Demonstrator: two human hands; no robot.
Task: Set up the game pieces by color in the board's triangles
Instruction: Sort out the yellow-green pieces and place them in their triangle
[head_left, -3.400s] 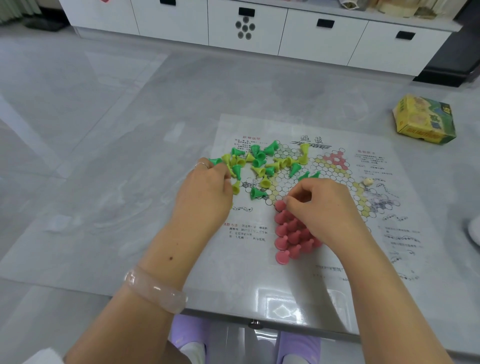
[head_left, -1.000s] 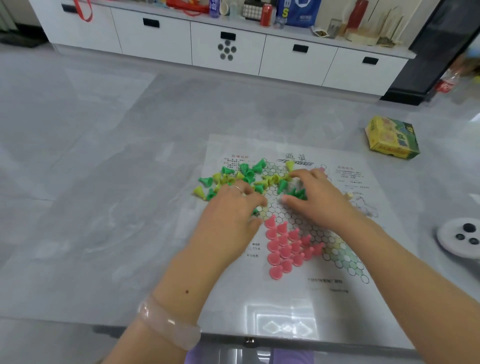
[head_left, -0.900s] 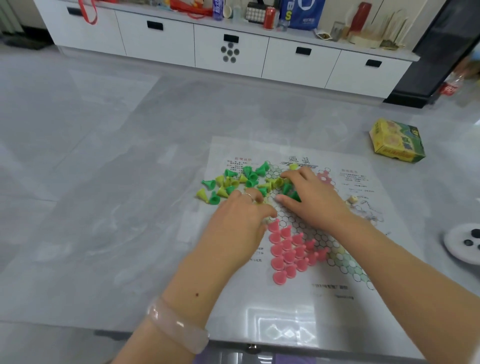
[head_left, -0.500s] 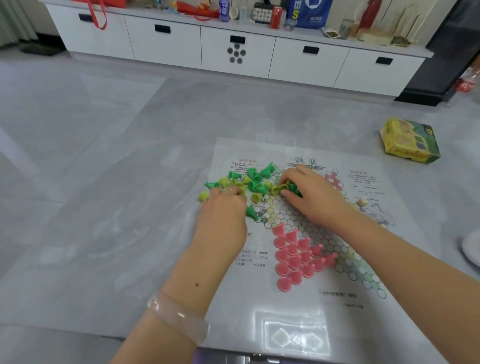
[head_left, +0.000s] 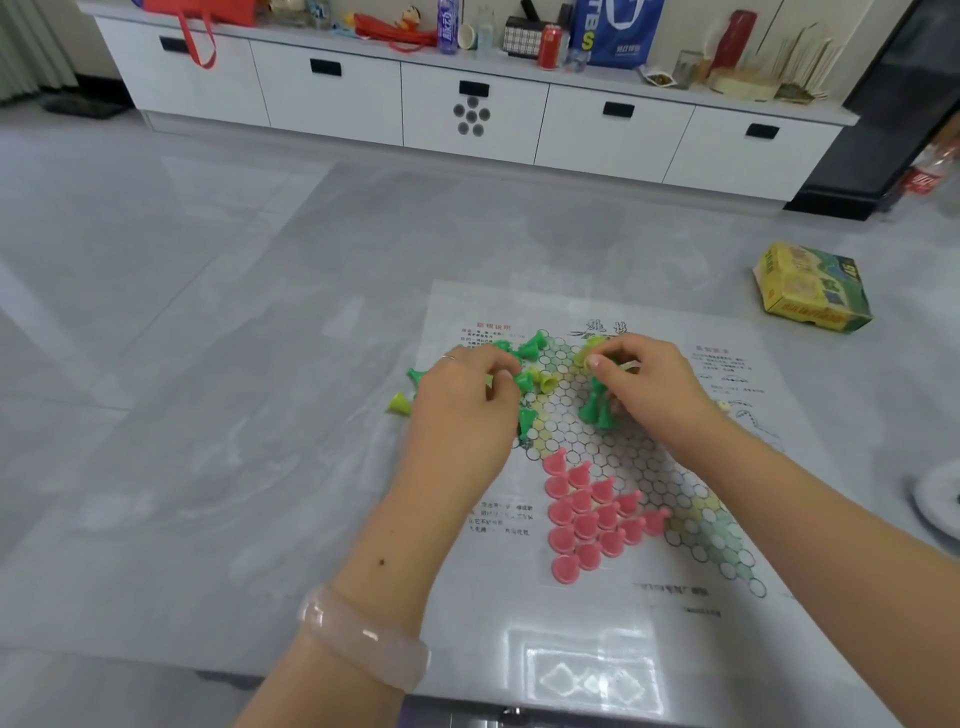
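While sorting mixed pile, we are working both hands at far end of board (head_left: 613, 452). Right hand (head_left: 649, 395) is pinching yellow piece (head_left: 592, 353) at fingertips, green pieces (head_left: 597, 410) tucked under palm. Left hand (head_left: 462, 410) is curling fingers over green piece (head_left: 522, 382). Loose yellow piece (head_left: 400, 404) is lying tipped, just left of left hand, nearer that hand. Pink pieces (head_left: 592, 514) are filling near triangle.

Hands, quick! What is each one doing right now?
Left hand: fingers curled among the loose pieces, pinching a green piece.
Right hand: gripping several green pieces.
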